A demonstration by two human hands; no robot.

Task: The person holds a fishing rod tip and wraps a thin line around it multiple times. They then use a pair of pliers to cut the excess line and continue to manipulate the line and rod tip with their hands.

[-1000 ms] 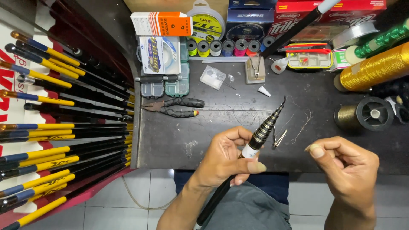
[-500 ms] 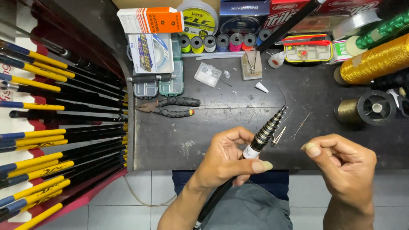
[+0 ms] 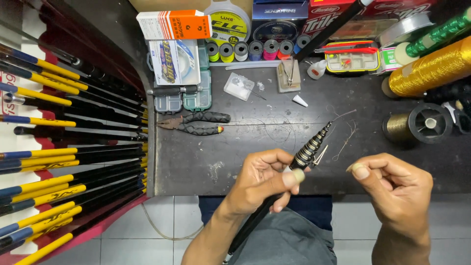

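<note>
- I take the fishing rod [image 3: 308, 153] as my landmark: its black shaft comes up from the lap at lower left, and its ringed, tapered tip points up and to the right over the dark workbench [image 3: 206, 167].
- My left hand [image 3: 262, 181] is wrapped round the rod just below the stacked guide rings, thumb pressed flat across the shaft, fingers closed on it.
- My right hand [image 3: 392, 189] sits to the right of the rod, apart from it, roughly level with the grip point. Thumb and forefinger are pinched tight together; whether a thread lies between them I cannot tell.
- A small wire guide [image 3: 320, 156] juts from the rod's right side, on the side facing the right hand.
- Loose thin thread [image 3: 346, 140] lies on the bench just right of the rod tip, between tip and right hand.
- The rod's long axis runs diagonally, so the tip is farther from me than either hand; the left hand is the nearer one.
- Pliers [image 3: 194, 123] lie well to the rod's left; a gold thread spool [image 3: 431, 66] stands far up and right.
</note>
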